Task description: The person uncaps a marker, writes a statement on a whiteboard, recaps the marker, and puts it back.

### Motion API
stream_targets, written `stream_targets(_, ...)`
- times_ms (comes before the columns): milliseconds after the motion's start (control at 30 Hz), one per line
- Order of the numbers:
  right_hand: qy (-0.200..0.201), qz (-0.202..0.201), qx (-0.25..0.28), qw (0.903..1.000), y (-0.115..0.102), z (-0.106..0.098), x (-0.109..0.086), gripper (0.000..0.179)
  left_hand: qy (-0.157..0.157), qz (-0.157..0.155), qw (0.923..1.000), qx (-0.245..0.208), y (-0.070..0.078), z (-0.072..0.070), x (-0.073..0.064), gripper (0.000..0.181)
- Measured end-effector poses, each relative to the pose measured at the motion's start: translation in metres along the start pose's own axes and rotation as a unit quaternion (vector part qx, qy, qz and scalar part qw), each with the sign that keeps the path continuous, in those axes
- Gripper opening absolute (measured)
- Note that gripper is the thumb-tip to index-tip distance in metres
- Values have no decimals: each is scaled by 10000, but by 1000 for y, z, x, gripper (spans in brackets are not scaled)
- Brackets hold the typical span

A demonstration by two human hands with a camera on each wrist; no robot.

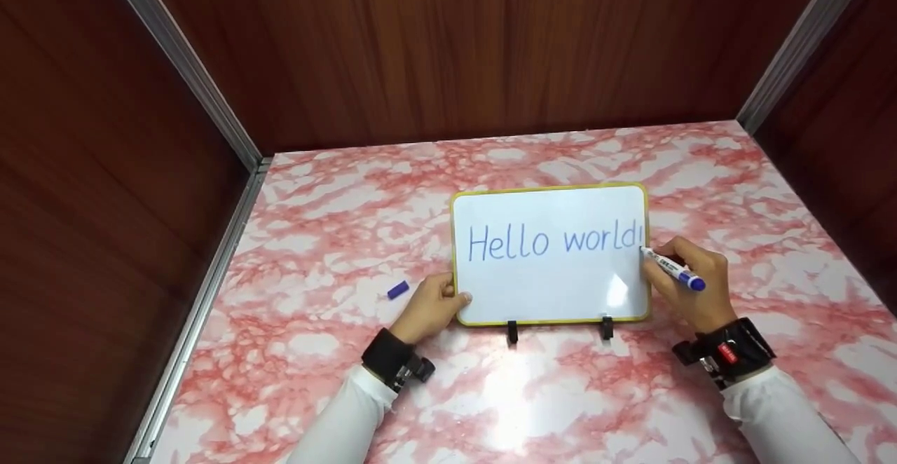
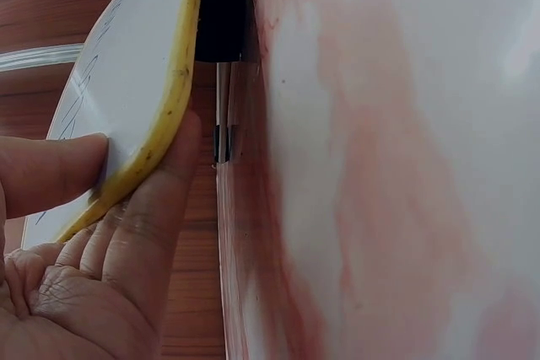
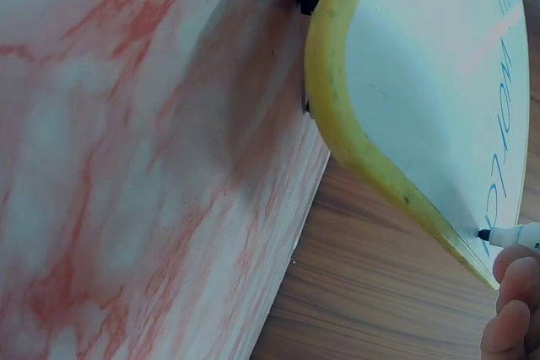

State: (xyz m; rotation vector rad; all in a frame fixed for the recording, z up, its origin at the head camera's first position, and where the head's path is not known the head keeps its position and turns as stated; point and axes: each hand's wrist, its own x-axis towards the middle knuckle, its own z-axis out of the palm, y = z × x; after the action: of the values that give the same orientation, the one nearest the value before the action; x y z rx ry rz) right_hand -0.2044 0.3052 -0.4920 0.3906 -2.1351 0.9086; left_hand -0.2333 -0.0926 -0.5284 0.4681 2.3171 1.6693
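A small whiteboard [image 1: 546, 289] with a yellow rim stands on two black feet [image 1: 607, 328]. Blue handwriting across it reads "Hello world" with a stroke after it, close to the right edge. My left hand [image 1: 431, 308] grips the lower left edge, thumb on the white face and fingers behind, as the left wrist view also shows with the yellow rim [image 2: 173, 90] between them. My right hand [image 1: 694, 285] pinches a white marker with a blue end [image 1: 673, 268]. In the right wrist view, the marker's dark tip [image 3: 484, 234] is at the board's surface, beside the last letters.
A blue marker cap [image 1: 398, 290] lies on the table left of my left hand. The red-and-white marbled tabletop [image 1: 336, 240] is bounded by brown wood-grain panels [image 1: 490, 50] at the back and sides, with metal strips [image 1: 189, 57] at the corners.
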Motion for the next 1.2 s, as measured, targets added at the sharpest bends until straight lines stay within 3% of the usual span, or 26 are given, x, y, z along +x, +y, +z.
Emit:
stream_targets(600,-12,66,-103,9999,-3,-1,2,16,29,-49,10000,-44,1,1,1,27)
stream_targets(1200,-23,112,219,9997,-20,-4,-6,14,111,28,9997,-204,1,3,1,30)
